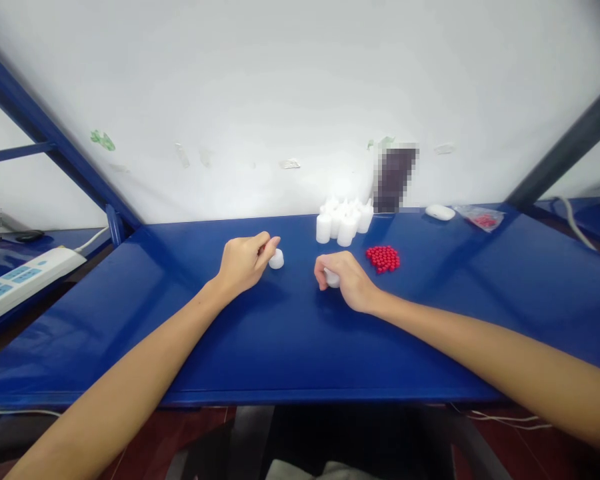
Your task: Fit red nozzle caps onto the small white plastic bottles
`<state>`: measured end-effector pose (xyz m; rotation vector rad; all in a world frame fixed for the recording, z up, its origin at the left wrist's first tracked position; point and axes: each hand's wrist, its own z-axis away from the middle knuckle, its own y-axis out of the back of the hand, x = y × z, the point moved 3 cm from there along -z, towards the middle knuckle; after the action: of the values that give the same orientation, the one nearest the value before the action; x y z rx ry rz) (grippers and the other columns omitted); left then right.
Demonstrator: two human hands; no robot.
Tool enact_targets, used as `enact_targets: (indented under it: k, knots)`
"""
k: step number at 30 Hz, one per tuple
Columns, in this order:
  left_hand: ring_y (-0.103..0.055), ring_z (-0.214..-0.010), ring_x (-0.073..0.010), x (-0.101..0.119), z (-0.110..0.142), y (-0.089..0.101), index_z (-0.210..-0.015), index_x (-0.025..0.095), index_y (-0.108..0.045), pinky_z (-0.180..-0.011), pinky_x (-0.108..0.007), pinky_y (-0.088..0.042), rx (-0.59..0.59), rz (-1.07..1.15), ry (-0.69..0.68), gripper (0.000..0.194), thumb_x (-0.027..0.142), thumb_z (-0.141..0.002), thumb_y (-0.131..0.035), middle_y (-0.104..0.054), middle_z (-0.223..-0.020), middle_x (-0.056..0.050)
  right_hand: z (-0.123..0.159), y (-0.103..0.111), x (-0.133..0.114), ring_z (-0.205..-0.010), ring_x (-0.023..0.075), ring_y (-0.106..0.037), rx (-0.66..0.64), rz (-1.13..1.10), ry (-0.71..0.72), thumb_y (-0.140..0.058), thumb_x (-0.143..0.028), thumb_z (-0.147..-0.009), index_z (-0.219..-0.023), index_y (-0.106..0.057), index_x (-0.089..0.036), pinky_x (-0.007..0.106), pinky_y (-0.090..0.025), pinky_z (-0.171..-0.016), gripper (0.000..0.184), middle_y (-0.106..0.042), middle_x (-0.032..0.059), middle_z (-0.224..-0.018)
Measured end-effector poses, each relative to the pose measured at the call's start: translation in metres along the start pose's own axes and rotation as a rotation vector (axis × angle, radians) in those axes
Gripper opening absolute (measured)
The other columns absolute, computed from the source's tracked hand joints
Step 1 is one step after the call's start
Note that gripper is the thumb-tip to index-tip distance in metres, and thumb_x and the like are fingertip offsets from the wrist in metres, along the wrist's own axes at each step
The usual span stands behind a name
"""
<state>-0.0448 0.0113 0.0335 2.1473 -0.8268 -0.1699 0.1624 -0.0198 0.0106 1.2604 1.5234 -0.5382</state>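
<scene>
"Where are my fingers?"

"Your left hand has its fingers curled in, nearly closed, thumb reaching forward. A white piece sits right by the thumb tip. I can't tell whether the hand has hold of it, or of something hidden inside the curl."

"And the right?"

"Your right hand is bent around a white bottle, fingers closed over its far side. Only part of it shows, under the curve of the index finger."

"So what stage do I read here?"

"Close handling, I'd judge: one white thing at each hand, the two hands apart on the blue table."

"What else is within reach?"

"Just beyond your right fingers, a cluster of white bottles, some with narrow tips. Past the back of that hand, red beads in a loose patch. Farther out to the right, a white case and a clear bag with red bits inside."

"What would moving from here ask of me?"

"A steady right grip, I think, and a light left touch, since a bumped piece could roll or tip."
</scene>
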Motion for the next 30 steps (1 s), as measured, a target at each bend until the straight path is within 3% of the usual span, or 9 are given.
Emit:
enact_targets:
  k: [3,6,8,12,19,27,30]
  knots:
    - [-0.035,-0.046,-0.0073,0.017,0.005,-0.001,-0.067,0.018,-0.046,-0.051,-0.021,-0.028,-0.031,0.128,-0.173,0.040,0.037,-0.102,-0.041,-0.044,-0.054,0.005,-0.001,-0.001,0.001,-0.056,0.0127,-0.045,-0.043,-0.029,0.023,-0.034,-0.043,-0.096,-0.066,-0.052,-0.018,0.028,-0.035,-0.058,0.043,-0.052,-0.0001,-0.058]
    - [-0.042,-0.051,-0.0072,0.041,0.009,-0.004,-0.078,0.018,-0.052,-0.053,-0.020,-0.035,-0.050,0.240,-0.336,0.034,0.045,-0.098,-0.052,-0.052,-0.063,0.005,0.000,-0.002,0.003,-0.059,0.0127,-0.045,-0.077,-0.105,0.032,-0.033,-0.049,-0.098,-0.079,-0.052,-0.018,0.028,-0.037,-0.060,0.040,-0.051,-0.0016,-0.064]
    - [-0.048,-0.057,-0.0078,0.056,0.011,-0.004,-0.084,0.018,-0.056,-0.056,-0.020,-0.038,0.001,0.295,-0.405,0.028,0.044,-0.095,-0.059,-0.057,-0.068,0.003,0.001,-0.003,0.003,-0.060,0.0125,-0.043,-0.091,-0.109,0.040,-0.033,-0.054,-0.097,-0.086,-0.050,-0.019,0.027,-0.037,-0.060,0.040,-0.050,-0.0029,-0.066]
    - [-0.053,-0.064,-0.0091,0.066,0.013,-0.003,-0.090,0.018,-0.063,-0.060,-0.021,-0.043,0.106,0.414,-0.363,0.015,0.033,-0.092,-0.064,-0.060,-0.073,0.001,0.005,-0.005,0.000,-0.062,0.0124,-0.042,-0.176,-0.008,0.085,-0.040,-0.056,-0.096,-0.100,-0.048,-0.020,0.027,-0.034,-0.060,0.037,-0.048,-0.0047,-0.069]
    - [-0.059,-0.069,-0.0101,0.063,0.016,-0.007,-0.089,0.019,-0.066,-0.062,-0.022,-0.047,0.037,0.400,-0.424,0.010,0.027,-0.093,-0.062,-0.064,-0.079,-0.001,0.007,-0.005,-0.004,-0.063,0.0121,-0.042,-0.244,0.092,0.145,-0.047,-0.047,-0.097,-0.110,-0.045,-0.021,0.027,-0.033,-0.060,0.030,-0.051,-0.0042,-0.075]
    - [-0.058,-0.065,-0.0089,0.062,0.019,-0.010,-0.099,0.018,-0.064,-0.059,-0.021,-0.044,-0.043,0.299,-0.463,0.009,0.024,-0.094,-0.058,-0.067,-0.081,-0.001,0.008,-0.006,-0.008,-0.058,0.0113,-0.040,-0.205,0.223,0.194,-0.044,-0.023,-0.092,-0.093,-0.045,-0.022,0.026,-0.031,-0.058,0.002,-0.046,-0.0063,-0.068]
    - [-0.058,-0.064,-0.0093,0.062,0.020,-0.010,-0.104,0.019,-0.062,-0.059,-0.021,-0.043,-0.075,0.248,-0.490,0.013,0.026,-0.096,-0.055,-0.067,-0.082,-0.002,0.009,-0.006,-0.010,-0.056,0.0114,-0.038,-0.174,0.248,0.215,-0.039,-0.019,-0.089,-0.085,-0.042,-0.022,0.027,-0.029,-0.057,0.006,-0.044,-0.0061,-0.065]
